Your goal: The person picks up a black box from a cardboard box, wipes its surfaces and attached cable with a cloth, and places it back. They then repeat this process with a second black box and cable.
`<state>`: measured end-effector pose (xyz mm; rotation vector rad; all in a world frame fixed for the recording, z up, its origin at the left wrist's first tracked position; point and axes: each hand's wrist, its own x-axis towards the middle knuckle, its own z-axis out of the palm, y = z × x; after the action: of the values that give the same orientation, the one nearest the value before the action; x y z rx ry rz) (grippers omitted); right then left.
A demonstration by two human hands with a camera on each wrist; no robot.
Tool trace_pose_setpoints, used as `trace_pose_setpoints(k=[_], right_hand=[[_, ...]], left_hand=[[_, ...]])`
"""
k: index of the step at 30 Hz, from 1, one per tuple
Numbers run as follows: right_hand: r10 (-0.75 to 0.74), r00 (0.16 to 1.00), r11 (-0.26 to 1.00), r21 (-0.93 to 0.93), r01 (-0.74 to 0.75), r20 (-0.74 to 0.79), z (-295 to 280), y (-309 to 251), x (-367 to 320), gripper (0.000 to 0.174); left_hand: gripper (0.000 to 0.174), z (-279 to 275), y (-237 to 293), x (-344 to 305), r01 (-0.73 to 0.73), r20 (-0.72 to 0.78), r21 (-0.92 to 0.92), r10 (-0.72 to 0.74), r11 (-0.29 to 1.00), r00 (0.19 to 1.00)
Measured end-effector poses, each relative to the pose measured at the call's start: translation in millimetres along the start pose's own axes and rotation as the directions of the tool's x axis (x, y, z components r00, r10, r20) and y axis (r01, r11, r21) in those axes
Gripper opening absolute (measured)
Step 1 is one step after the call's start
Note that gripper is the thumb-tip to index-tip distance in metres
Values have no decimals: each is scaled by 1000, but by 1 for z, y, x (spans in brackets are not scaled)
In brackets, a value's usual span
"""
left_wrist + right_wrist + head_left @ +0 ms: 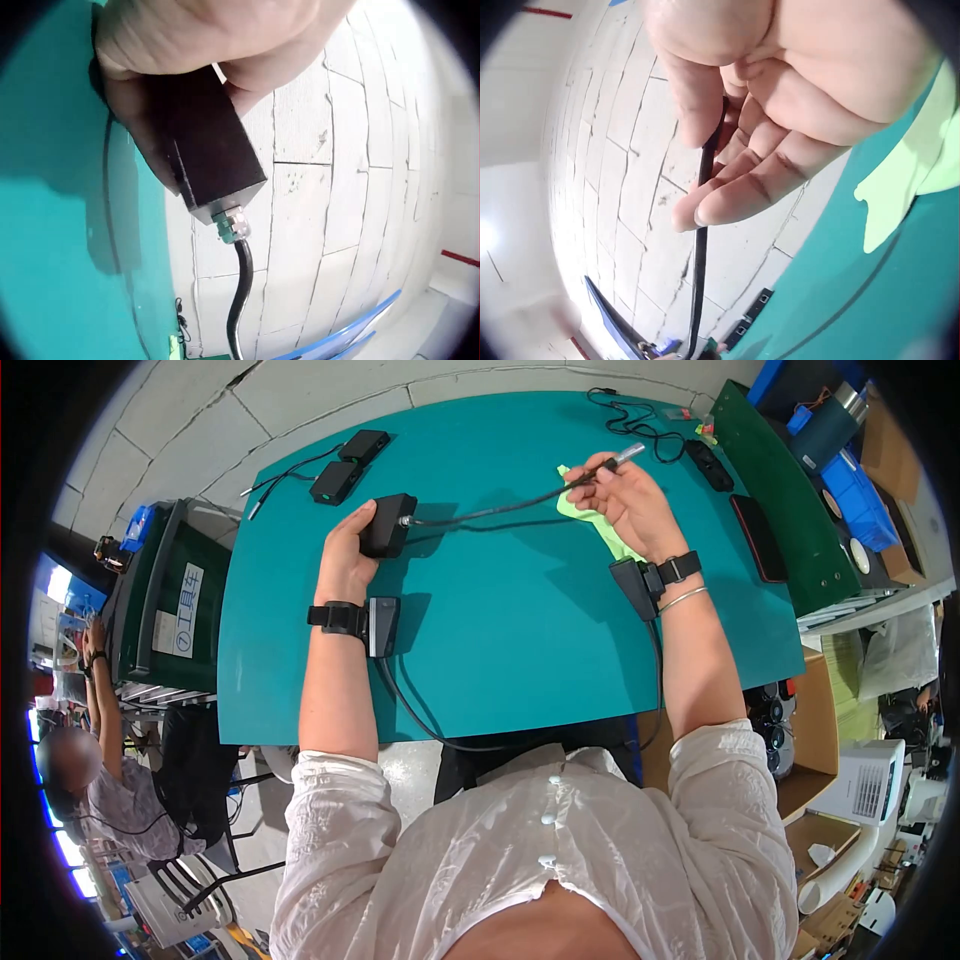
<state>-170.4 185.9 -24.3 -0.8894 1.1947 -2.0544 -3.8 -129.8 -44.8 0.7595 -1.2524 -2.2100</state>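
Observation:
The left hand grips a black box; in the left wrist view the fingers wrap round the box, and a metal fitting joins it to a black cable. That cable stretches above the table to the right hand, which pinches it near a silver tip. The right wrist view has the cable between thumb and fingers of the hand. A light green cloth lies under and beside the right hand.
Two black boxes with cables lie at the back left of the green table. At the back right are a coiled black cable, a power strip and a dark phone-like object. Another person is at the far left.

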Motion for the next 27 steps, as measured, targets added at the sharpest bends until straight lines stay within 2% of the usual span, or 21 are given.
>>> trace_pose_setpoints(k=[1,2,3,4,6,8,10,12,13,15,16,18,21,22,24,25,26,27], right_hand=[[-14,999,999,36,15,-47,4,-3,0,10],[-26,995,997,71,33,-95,6,-5,0,10],[-26,995,997,71,33,-94,7,-6,-1,10],[-34,994,999,24,37,-100,6,-6,-1,10],[-45,993,999,-23,43,-107,4,-6,-2,10],[65,996,997,-44,-62,59,-1,-2,-1,10],[117,991,991,-73,-112,60,9,-1,-3,10],[269,947,946,-230,-226,175,17,0,-4,11],[299,934,943,-209,-258,197,22,0,-5,11],[307,921,938,-239,-250,239,26,-1,-7,10],[311,908,934,-268,-237,280,27,-2,-8,9],[330,897,930,-264,-255,293,26,-2,-8,8],[331,891,923,-302,-238,312,22,-1,-8,8],[349,881,921,-291,-259,320,19,-2,-7,7],[366,871,918,-281,-279,329,16,-2,-6,6],[290,930,946,-216,-243,225,15,-1,-6,6],[214,970,968,-155,-196,112,14,-1,-6,8],[142,990,983,-116,-139,10,12,-2,-4,17]], left_hand=[[24,1,0,-1,0,0,0,0,1000,1000],[25,3,0,-2,51,-52,-116,-57,992,997],[27,5,1,-3,94,-97,-232,-120,968,988],[27,3,1,-1,93,-97,-232,-118,968,988],[24,-3,1,6,139,70,-493,-121,859,990],[24,-7,0,10,108,71,-516,-83,850,994],[23,-1,3,4,75,68,-540,-46,838,997],[23,5,3,-3,11,58,-477,19,879,998],[23,4,3,-3,10,54,-477,18,879,998],[25,1,3,-3,70,164,-424,1,903,986],[25,0,3,-2,68,160,-426,1,902,987],[23,1,1,2,59,44,-377,-45,924,998],[23,3,-2,1,62,12,-340,-62,938,998],[23,5,-2,-1,60,10,-341,-61,938,998],[28,8,-1,-5,65,71,-229,-50,971,996],[28,7,-1,-4,64,70,-230,-50,971,996],[30,5,-2,-1,1,135,-87,11,996,991],[33,8,1,-3,-74,207,53,61,996,976]])
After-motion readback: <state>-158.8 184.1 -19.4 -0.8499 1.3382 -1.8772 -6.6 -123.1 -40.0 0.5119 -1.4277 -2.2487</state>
